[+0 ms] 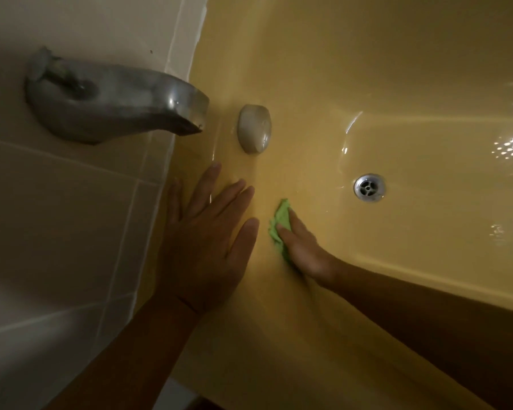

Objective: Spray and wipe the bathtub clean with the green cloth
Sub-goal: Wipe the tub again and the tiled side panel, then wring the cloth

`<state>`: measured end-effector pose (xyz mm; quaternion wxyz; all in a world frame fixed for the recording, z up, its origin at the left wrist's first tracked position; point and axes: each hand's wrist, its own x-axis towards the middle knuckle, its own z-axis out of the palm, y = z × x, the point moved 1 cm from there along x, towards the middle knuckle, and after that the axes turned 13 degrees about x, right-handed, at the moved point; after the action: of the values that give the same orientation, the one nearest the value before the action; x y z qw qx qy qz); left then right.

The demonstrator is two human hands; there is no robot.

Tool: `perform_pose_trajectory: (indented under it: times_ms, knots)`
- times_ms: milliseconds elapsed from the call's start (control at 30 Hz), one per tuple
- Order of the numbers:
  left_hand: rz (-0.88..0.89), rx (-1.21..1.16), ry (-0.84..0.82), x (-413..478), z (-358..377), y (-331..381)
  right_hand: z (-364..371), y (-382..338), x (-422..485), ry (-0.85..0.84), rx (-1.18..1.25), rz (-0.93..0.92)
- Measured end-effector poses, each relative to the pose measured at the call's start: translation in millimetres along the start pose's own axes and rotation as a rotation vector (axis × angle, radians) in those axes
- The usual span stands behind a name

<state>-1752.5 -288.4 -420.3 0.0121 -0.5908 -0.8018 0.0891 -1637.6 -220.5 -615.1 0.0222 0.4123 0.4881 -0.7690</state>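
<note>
Inside the yellow bathtub [397,84], right hand [304,247] presses green cloth [280,220] (bunched).

The yellow bathtub [397,69] bears a bunched green cloth [280,221] on its end wall, a flat left hand [208,241] just beside.

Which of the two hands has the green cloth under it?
The right hand: it presses the cloth against the tub. The left hand lies flat on the bare tub beside it, fingers spread, holding nothing.
</note>
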Motion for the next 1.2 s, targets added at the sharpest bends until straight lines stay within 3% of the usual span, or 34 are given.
perform_pose_trajectory:
  times_ms: [133,200,267,400,600,667,733,800,967,1067,1200]
  knots:
    - [-0.030,-0.017,0.022,9,0,-2,37,-74,-71,-0.122,-0.037,-0.604]
    - [-0.027,-0.007,0.014,13,-1,-3,34,-74,-83,-0.166,-0.032,-0.727]
    - [-0.008,0.037,0.016,16,0,-4,24,-54,-71,-0.179,-0.029,-0.724]
    - [0.019,0.085,0.010,33,0,-8,-1,6,-10,-0.124,-0.089,-0.387]
    - [0.051,0.163,-0.033,67,-1,-15,-22,59,60,0.228,-0.227,0.028]
    - [0.063,0.187,-0.032,75,-1,-18,-12,38,62,0.264,-0.089,0.102]
    - [0.071,0.201,0.008,81,0,-20,-1,9,60,0.251,0.120,0.032]
    - [0.077,0.211,0.085,87,0,-18,11,-21,47,0.210,0.190,-0.189]
    - [0.124,0.107,0.170,107,-2,-16,38,-74,-40,0.053,-0.021,-0.842]
    - [0.138,0.163,0.118,113,-1,-19,26,-64,-31,-0.018,-0.087,-0.874]
    - [0.141,0.140,0.104,121,-1,-20,7,-11,29,0.076,-0.109,-0.692]
